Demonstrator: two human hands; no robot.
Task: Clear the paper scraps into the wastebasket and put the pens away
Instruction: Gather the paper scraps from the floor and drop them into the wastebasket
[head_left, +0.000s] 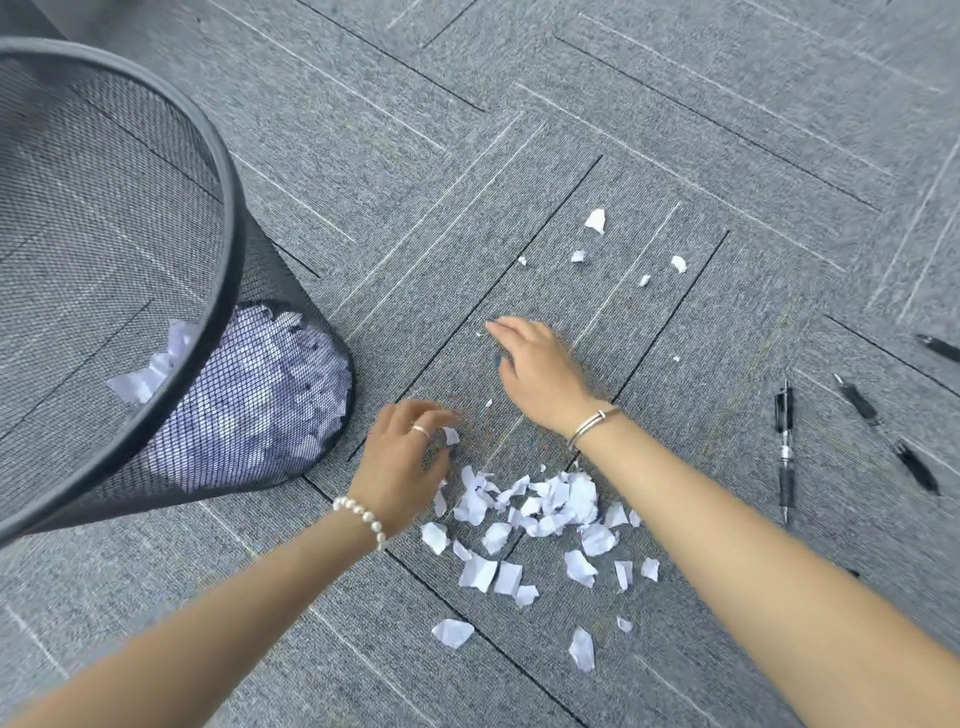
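Observation:
White paper scraps (540, 512) lie heaped on the grey carpet between my forearms, and a few more scraps (595, 220) are scattered farther out. My left hand (402, 460) is at the heap's left edge, fingers curled round a small scrap (451, 435). Palm down, my right hand (540, 371) reaches beyond the heap with fingers stretched flat over the carpet, holding nothing. A black mesh wastebasket (228, 218) stands tilted at the left with white paper in its bottom. Several black pens lie on the right, the nearest pen (784, 449) pointing toward me.
Two more pens (857, 400) (917, 467) lie right of the nearest one, and another pen (937, 347) sits at the right edge. Loose scraps (453, 633) lie close to me. Grey striped carpet tiles (623, 104) cover the floor all round.

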